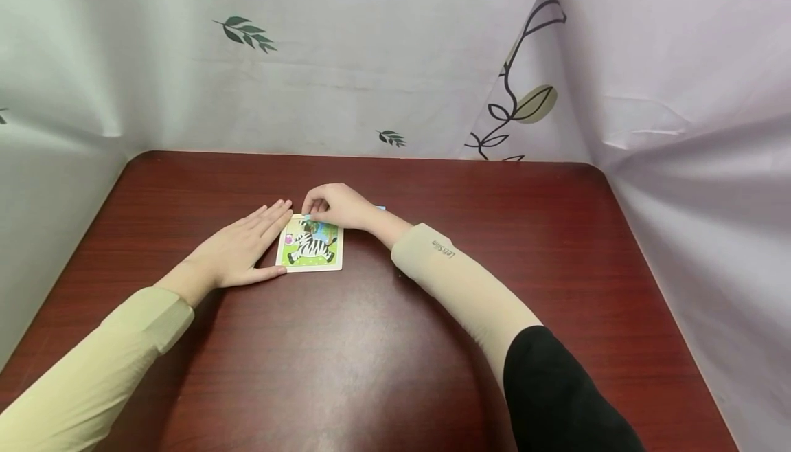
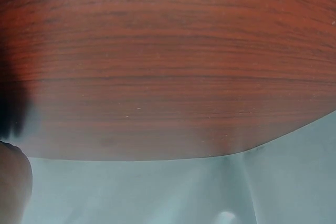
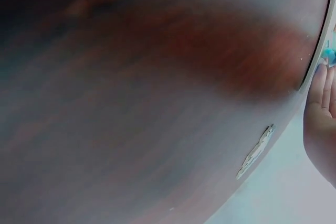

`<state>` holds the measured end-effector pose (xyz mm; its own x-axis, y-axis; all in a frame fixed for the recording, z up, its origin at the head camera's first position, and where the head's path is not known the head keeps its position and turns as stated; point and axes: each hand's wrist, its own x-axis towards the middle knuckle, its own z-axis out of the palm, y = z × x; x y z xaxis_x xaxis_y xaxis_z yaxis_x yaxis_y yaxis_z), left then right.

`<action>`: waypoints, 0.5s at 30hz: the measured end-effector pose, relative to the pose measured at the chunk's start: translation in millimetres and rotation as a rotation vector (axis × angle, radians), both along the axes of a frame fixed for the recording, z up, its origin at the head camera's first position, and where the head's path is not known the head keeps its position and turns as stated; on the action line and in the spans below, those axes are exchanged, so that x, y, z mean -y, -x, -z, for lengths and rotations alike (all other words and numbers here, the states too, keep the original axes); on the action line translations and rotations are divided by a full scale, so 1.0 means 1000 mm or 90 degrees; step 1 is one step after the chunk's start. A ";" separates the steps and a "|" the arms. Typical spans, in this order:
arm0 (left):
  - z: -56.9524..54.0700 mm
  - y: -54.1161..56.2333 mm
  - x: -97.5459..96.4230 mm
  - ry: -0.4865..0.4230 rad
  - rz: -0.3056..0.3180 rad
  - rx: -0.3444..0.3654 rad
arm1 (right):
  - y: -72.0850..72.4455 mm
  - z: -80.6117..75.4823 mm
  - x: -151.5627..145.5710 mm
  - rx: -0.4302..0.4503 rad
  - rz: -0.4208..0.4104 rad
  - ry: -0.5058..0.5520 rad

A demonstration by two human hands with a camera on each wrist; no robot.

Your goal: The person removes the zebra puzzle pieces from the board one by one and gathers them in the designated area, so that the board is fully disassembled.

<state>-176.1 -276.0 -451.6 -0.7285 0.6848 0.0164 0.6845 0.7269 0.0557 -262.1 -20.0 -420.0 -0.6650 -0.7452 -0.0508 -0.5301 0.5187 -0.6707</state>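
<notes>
A small square zebra jigsaw puzzle [image 1: 309, 260] in a pale tray lies on the brown table, left of its middle. My left hand [image 1: 247, 246] rests along the tray's left side, fingers straight, with fingertips at the upper corner and thumb at the lower one. Over the top edge of the puzzle, my right hand [image 1: 340, 206] pinches a small light-blue puzzle piece [image 1: 307, 217] between thumb and curled fingers. The right wrist view shows only part of that hand [image 3: 321, 114] at its right edge. In the left wrist view, just a blurred bit of the left hand [image 2: 13, 182] appears.
A blue bit [image 1: 380, 208] shows behind the right wrist, mostly hidden. Flat pale-edged pieces [image 3: 255, 153] lie on the table in the right wrist view. White patterned cloth [image 1: 340, 81] hangs behind the table's far edge and along both sides.
</notes>
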 end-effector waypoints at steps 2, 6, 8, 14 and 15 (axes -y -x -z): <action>0.000 0.000 0.000 0.000 0.001 0.000 | 0.000 0.000 -0.001 0.003 0.000 0.007; 0.000 0.000 0.000 0.001 -0.001 0.003 | 0.001 -0.001 -0.003 0.013 0.000 0.028; -0.001 0.000 0.000 0.003 -0.004 0.005 | 0.002 -0.002 -0.004 0.023 0.001 0.042; -0.001 0.000 0.000 0.007 -0.007 0.009 | 0.005 -0.009 -0.007 0.054 0.001 0.078; 0.000 0.000 0.000 0.007 -0.007 0.009 | 0.006 -0.012 -0.009 0.058 0.002 0.079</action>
